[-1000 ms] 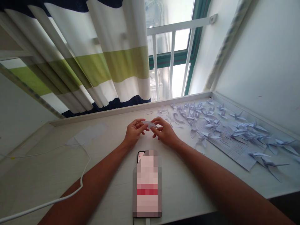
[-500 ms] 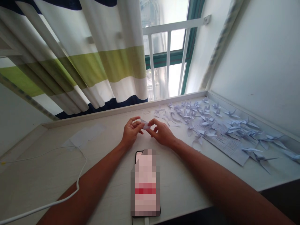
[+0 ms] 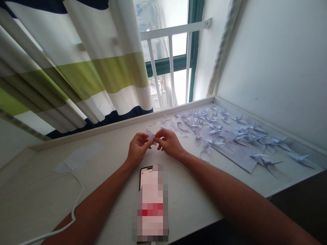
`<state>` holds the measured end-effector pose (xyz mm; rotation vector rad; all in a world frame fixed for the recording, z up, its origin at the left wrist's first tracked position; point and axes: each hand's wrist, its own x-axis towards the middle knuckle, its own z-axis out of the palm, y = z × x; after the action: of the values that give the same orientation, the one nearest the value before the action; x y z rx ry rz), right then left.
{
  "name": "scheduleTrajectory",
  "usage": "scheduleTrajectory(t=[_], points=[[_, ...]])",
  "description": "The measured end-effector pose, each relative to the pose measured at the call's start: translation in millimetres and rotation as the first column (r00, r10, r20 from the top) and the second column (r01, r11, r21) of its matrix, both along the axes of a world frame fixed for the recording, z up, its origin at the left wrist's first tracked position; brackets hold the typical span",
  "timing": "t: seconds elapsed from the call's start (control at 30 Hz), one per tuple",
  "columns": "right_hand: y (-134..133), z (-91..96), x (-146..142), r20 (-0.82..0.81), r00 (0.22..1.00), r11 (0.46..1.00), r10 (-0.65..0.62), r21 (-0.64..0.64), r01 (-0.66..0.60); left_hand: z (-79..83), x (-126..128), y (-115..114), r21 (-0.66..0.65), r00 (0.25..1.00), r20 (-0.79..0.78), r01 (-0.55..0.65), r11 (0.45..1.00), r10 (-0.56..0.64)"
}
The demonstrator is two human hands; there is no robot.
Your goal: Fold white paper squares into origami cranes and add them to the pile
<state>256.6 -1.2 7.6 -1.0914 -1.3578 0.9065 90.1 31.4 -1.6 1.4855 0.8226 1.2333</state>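
Observation:
Both of my hands meet over the middle of the pale table (image 3: 38,200), pinching one small folded piece of pale lilac paper (image 3: 150,134). My left hand (image 3: 137,149) grips its near left side with curled fingers. My right hand (image 3: 168,143) pinches its right side between thumb and fingertips. The paper is held just above the tabletop, and part of it is hidden by my fingers.
A phone (image 3: 151,200) lies face up just below my hands, with a white cable (image 3: 76,200) trailing left. Several folded paper cranes (image 3: 217,129) and a printed sheet (image 3: 236,151) cover the right side. Flat paper pieces (image 3: 81,154) lie at left. A striped curtain (image 3: 84,68) hangs behind.
The view has swung right, so everything sits further left in frame. My hands have drawn closer together on the paper and turned it, with one tip now pointing up.

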Motion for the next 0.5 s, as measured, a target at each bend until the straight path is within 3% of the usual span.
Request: scheduleTrajectory(t=[0.3,0.5], points=[[0.6,-4.1,0.7,0.108,0.994,0.999,0.031,-0.027,-0.029,1.6,-2.4,-0.3,-0.040,0.999,-0.032,-0.029,0.999,0.027],[-0.8,-2.8,2.2,0.246,0.969,0.999,0.009,0.041,-0.020,-5.5,-7.5,3.3,-0.035,0.999,-0.002,-0.035,0.999,0.035]])
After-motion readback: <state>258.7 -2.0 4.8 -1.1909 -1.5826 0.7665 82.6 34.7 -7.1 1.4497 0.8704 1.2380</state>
